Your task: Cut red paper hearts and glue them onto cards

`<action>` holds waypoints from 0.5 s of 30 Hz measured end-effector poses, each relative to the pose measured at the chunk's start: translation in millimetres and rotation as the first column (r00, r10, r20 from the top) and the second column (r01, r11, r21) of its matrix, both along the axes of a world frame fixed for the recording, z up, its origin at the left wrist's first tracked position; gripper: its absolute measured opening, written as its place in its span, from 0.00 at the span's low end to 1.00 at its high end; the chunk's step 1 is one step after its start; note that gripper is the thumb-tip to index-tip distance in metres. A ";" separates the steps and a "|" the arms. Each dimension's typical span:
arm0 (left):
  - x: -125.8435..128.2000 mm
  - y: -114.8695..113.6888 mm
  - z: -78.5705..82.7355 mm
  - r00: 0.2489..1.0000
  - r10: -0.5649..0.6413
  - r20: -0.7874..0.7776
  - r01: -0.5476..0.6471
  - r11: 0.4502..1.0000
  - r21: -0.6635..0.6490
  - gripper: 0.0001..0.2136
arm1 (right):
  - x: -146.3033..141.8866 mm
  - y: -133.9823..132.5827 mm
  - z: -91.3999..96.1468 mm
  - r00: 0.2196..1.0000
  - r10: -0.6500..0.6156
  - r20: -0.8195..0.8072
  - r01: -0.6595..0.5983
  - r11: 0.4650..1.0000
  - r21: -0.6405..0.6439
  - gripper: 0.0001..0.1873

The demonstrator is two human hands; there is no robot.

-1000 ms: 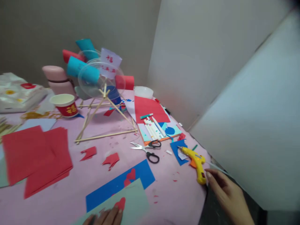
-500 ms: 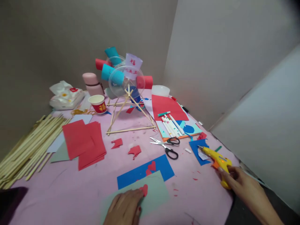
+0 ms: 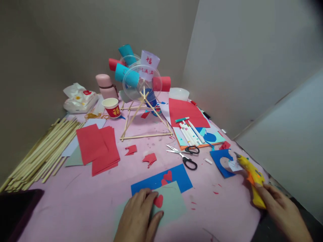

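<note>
My right hand [image 3: 282,205] is wrapped round the handle of a yellow hot glue gun [image 3: 252,171] at the table's right edge. Its nozzle points up and left, beside a cut blue paper [image 3: 220,171] and a white scrap [image 3: 235,165]. My left hand [image 3: 141,215] lies over a grey-green sheet [image 3: 174,205], thumb apart from the fingers. A red paper heart [image 3: 158,201] shows at the fingertips on that sheet. Under the sheet's far edge sits a blue paper rectangle [image 3: 185,179] bearing red hearts [image 3: 168,176].
Scissors [image 3: 183,156] lie open beyond the blue rectangle. Behind stands a stick-framed wheel [image 3: 142,84] with paper cups. Markers [image 3: 191,134], red sheets [image 3: 106,158], wooden sticks [image 3: 42,151], a paper cup [image 3: 111,108] and a pink flask [image 3: 107,88] surround it. A dark object [image 3: 19,211] sits front left.
The glue gun, in my right hand, has moved right, away from the blue scrap. My left thumb has come out beside the heart. The whole view has shifted slightly.
</note>
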State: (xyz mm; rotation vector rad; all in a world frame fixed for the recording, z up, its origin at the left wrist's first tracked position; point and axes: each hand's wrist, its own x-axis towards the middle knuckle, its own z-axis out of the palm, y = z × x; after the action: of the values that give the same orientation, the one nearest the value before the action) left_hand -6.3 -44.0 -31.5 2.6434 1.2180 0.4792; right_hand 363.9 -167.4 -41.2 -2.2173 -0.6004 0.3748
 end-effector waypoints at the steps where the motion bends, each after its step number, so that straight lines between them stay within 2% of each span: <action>1: 1.0 -0.5 0.5 1.000 0.010 -0.007 -0.010 1.000 -0.006 0.15 | -1.6 -1.4 -0.4 0.996 -0.016 -0.086 0.021 0.998 0.057 0.19; 3: 2.5 -1.2 0.9 1.000 0.026 -0.008 -0.026 1.000 -0.017 0.15 | -4.2 -3.8 -2.0 0.974 -0.043 -0.221 0.095 0.969 0.228 0.19; 5: 3.0 -1.8 0.1 0.999 0.032 0.004 -0.032 0.999 -0.013 0.14 | -7.0 -5.6 -3.5 0.940 -0.065 -0.336 0.196 0.906 0.374 0.21; 7: 2.8 -2.4 -1.8 0.999 0.030 0.017 -0.030 0.999 0.015 0.14 | -11.5 -6.9 -3.2 0.908 -0.109 -0.405 0.305 0.834 0.459 0.22; 9: 2.3 -3.2 -3.8 0.999 0.028 0.026 -0.030 0.998 0.059 0.14 | -18.8 -6.9 -0.5 0.883 -0.140 -0.447 0.374 0.786 0.492 0.20; 12: 1.0 -3.0 -6.4 0.999 0.026 0.033 -0.029 0.993 0.112 0.14 | -34.6 -2.2 7.2 0.867 -0.053 -0.495 0.346 0.780 0.522 0.22; 13: 0.2 -2.2 -7.6 0.999 0.019 0.034 -0.023 0.992 0.127 0.14 | -40.3 0.8 10.1 0.852 0.013 -0.524 0.302 0.805 0.510 0.22; 15: -2.1 0.7 -12.3 0.999 -0.006 0.047 -0.002 0.987 0.163 0.14 | -50.9 8.2 16.0 0.835 0.057 -0.547 0.267 0.827 0.494 0.23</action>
State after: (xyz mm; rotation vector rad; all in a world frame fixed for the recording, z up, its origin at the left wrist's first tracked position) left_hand -8.4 -43.3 -43.7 2.7496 1.2099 0.6640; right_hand 312.9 -159.2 -25.2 -1.4700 -0.2182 0.6491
